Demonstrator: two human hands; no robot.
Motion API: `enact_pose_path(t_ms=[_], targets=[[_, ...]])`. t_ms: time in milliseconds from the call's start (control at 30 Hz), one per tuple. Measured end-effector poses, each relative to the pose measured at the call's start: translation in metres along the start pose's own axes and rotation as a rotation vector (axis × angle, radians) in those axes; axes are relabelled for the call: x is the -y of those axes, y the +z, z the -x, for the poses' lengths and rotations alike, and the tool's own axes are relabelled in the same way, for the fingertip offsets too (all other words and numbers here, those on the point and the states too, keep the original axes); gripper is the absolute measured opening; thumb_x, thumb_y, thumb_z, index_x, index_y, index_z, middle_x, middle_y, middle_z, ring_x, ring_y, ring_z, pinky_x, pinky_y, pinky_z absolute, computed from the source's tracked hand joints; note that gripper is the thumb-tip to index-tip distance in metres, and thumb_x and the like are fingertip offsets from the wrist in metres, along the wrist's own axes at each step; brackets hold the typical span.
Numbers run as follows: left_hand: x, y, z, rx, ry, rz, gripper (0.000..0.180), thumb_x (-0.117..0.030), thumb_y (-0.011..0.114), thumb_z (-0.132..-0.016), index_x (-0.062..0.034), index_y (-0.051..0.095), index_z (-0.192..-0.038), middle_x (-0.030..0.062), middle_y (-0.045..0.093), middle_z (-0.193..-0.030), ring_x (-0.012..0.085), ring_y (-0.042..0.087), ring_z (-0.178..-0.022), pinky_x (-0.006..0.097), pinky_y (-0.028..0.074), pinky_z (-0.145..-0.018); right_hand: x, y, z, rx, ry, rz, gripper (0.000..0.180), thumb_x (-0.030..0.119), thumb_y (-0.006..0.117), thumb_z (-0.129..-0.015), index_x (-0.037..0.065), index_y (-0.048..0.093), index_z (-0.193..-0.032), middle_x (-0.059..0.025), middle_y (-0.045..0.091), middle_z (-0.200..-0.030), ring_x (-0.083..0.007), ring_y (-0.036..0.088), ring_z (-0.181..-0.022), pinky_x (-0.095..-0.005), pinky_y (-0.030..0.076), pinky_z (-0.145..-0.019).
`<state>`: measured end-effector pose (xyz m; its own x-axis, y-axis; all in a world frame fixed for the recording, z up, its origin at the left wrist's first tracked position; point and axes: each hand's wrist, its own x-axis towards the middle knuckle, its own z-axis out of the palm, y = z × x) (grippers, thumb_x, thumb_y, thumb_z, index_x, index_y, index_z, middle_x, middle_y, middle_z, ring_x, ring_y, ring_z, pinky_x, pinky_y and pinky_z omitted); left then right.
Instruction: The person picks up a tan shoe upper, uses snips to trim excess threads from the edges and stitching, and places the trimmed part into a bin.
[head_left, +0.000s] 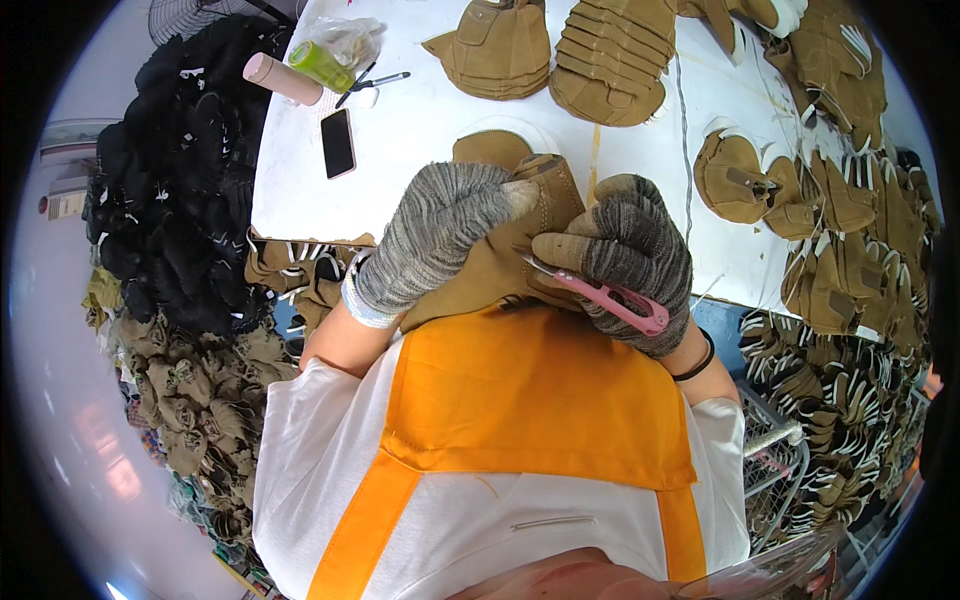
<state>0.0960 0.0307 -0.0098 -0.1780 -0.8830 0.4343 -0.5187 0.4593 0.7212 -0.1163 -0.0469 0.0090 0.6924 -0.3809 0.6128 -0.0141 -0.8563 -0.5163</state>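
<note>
A tan suede-like shoe upper is held up in front of my orange apron, its stitched edge turned toward the table. My left hand, in a grey knit glove, pinches that upper near the stitched edge. My gloved right hand is closed around pink-handled thread snips. Their metal tip points left, close to the upper, and the right fingers are bent beside its edge. Whether those fingers also grip the upper I cannot make out. Just beyond my hands, another tan piece with a white rim lies on the table.
On the white table lie a phone, pens, a pink cylinder and a green container. Stacked tan uppers stand at the back; more cover the right. Black pieces are heaped left, a wire basket lower right.
</note>
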Motion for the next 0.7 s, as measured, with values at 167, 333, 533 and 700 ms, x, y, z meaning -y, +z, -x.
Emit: enact_pose_path(t_ms=[167, 333, 533, 700], targets=[[-0.006, 0.000, -0.001, 0.029, -0.132, 0.160, 0.024, -0.009, 0.053, -0.091, -0.0034, 0.063, -0.112, 0.0112, 0.066, -0.094, 0.0247, 0.064, -0.080, 0.029, 0.051, -0.069, 0.000, -0.001, 0.005, -0.003, 0.045, -0.004, 0.029, 0.016, 0.075, -0.067, 0.018, 0.071, -0.095, -0.0014, 0.058, -0.083, -0.0255, 0.054, -0.084, -0.0383, 0.045, -0.077], [-0.016, 0.000, -0.004, 0.018, -0.341, 0.321, 0.023, -0.008, 0.053, -0.091, -0.0047, 0.063, -0.111, 0.0115, 0.066, -0.093, 0.0262, 0.063, -0.079, 0.029, 0.050, -0.070, 0.003, -0.002, 0.006, -0.009, 0.023, 0.033, 0.028, 0.016, 0.075, -0.067, 0.017, 0.070, -0.095, -0.0004, 0.058, -0.083, -0.0237, 0.054, -0.083, -0.0381, 0.045, -0.078], [-0.015, 0.001, 0.000, 0.052, -0.291, 0.200, 0.023, -0.007, 0.052, -0.090, -0.0066, 0.064, -0.109, 0.0125, 0.066, -0.091, 0.0275, 0.063, -0.078, 0.029, 0.050, -0.069, -0.003, -0.003, 0.016, -0.006, 0.033, 0.028, 0.031, 0.013, 0.074, -0.067, 0.017, 0.071, -0.098, -0.0015, 0.059, -0.082, -0.0221, 0.056, -0.080, -0.0412, 0.045, -0.084], [-0.009, 0.006, 0.000, 0.012, -0.110, 0.124, 0.022, -0.008, 0.051, -0.091, -0.0066, 0.064, -0.109, 0.0118, 0.065, -0.089, 0.0277, 0.062, -0.075, 0.030, 0.050, -0.068, -0.004, -0.008, 0.025, 0.019, 0.111, -0.122, 0.026, 0.006, 0.067, -0.074, 0.012, 0.069, -0.099, -0.0077, 0.065, -0.095, -0.0249, 0.060, -0.090, -0.0395, 0.046, -0.088]])
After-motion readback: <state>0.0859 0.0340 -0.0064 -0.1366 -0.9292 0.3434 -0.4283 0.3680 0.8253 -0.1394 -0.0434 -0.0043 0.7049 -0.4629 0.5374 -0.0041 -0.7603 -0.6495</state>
